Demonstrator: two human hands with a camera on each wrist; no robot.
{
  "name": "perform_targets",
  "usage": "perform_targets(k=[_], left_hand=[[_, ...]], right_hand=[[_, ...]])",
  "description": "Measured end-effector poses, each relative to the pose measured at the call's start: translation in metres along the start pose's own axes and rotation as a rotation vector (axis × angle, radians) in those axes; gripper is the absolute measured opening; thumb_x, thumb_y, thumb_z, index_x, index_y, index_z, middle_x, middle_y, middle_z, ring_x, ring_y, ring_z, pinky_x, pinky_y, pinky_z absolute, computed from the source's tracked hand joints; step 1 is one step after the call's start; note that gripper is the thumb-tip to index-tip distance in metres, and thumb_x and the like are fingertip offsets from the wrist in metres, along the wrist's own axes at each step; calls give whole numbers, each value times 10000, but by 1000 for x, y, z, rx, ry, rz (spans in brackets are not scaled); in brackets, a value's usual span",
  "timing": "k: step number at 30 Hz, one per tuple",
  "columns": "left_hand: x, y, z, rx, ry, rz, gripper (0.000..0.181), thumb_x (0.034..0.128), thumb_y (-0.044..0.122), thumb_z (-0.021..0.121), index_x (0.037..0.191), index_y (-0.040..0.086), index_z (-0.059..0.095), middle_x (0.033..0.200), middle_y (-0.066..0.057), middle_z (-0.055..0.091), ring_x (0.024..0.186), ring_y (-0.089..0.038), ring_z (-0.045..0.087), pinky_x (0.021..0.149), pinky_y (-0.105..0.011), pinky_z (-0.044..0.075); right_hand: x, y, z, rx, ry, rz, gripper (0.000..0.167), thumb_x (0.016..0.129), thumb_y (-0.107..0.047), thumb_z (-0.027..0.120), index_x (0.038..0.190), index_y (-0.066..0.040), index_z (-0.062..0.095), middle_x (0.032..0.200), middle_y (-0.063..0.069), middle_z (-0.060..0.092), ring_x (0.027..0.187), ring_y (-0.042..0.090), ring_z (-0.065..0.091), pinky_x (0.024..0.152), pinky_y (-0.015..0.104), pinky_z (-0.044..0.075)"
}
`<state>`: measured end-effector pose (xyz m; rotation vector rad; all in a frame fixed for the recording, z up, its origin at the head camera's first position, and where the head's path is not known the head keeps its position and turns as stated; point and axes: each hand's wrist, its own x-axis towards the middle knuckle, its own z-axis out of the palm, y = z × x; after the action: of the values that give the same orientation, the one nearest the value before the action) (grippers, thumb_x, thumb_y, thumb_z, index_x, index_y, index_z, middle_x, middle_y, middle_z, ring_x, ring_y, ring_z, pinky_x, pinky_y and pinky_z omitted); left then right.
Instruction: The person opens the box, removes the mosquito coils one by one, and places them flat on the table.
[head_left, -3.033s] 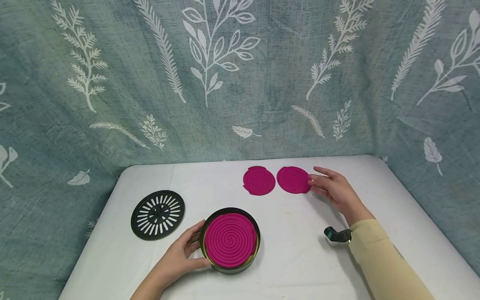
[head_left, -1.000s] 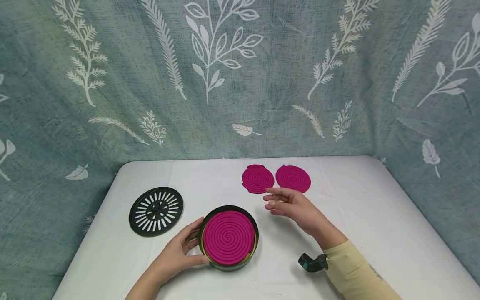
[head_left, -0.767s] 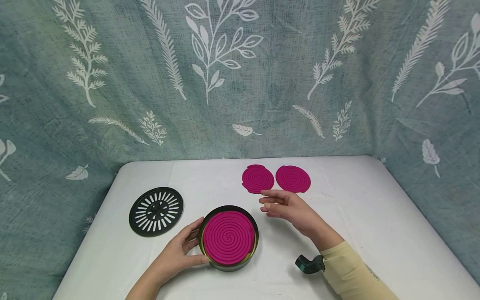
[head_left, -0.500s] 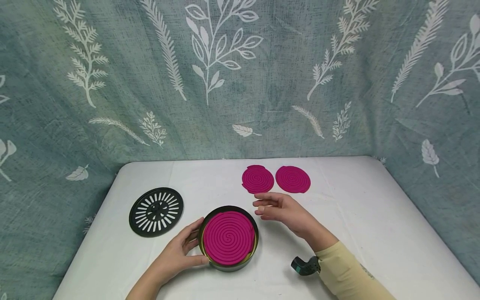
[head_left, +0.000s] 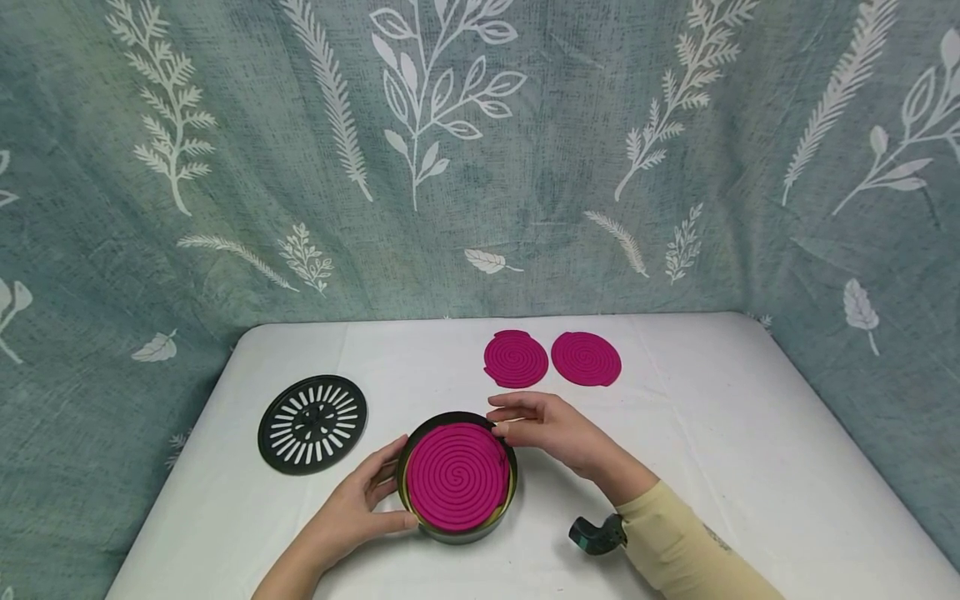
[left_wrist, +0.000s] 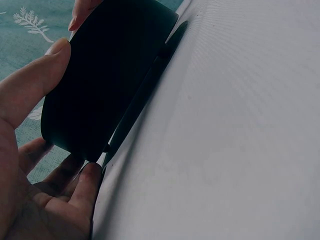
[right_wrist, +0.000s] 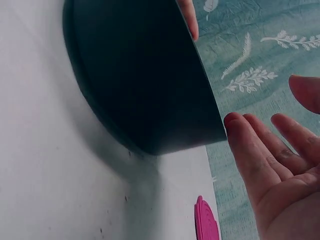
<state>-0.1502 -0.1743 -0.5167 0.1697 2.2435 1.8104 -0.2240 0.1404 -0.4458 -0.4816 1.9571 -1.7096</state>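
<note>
Left to right, we see blue-green leaf-printed cloth hanging behind and flanking the white-covered table. A black slotted disc lies flat at left. Next, the left hand holds the round tin on the table, thumb and fingers curved around its side; a magenta spiral mat sits inside. Farther back lie two magenta mats. The right hand, fingers loosely extended, meets the tin's rim; we cannot tell whether it touches. Rightmost is a yellow sleeve.

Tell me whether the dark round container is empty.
Not empty: in the head view, a magenta spiral disc lies inside the rim of the dark round container; what lies beneath the disc cannot be told.
</note>
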Motion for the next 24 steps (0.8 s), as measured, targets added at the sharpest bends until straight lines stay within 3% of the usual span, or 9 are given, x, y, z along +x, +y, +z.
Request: perform_targets(k=[7, 14, 24], left_hand=[[0, 0, 0, 5, 0, 7, 1078, 567, 285, 976, 1485, 309, 411, 1474, 27, 446, 1357, -165, 423, 1084, -174, 399], [0, 0, 0, 8, -6, 9, 1075, 568, 301, 975, 1482, 313, 411, 1477, 29, 444, 1359, -165, 422, 1082, -181, 406], [-1, 0, -1, 14, -9, 18, 1081, 574, 300, 971, 1492, 302, 400, 1483, 22, 438, 1360, -175, 423, 1084, -183, 405]], right_hand=[[4, -2, 11, -73, -18, 15, 501, 925, -246, 712, 1380, -102, 560, 1292, 127, 627, 1180, 214, 603, 982, 327, 540], [5, -6, 19, -97, -55, -5, 542, 935, -225, 701, 1412, -40, 521, 1311, 143, 613, 1221, 256, 575, 957, 320, 560], [9, -5, 22, -150, -48, -27, 537, 940, -246, 695, 1415, -63, 525, 1328, 120, 602, 1243, 250, 556, 961, 312, 557]])
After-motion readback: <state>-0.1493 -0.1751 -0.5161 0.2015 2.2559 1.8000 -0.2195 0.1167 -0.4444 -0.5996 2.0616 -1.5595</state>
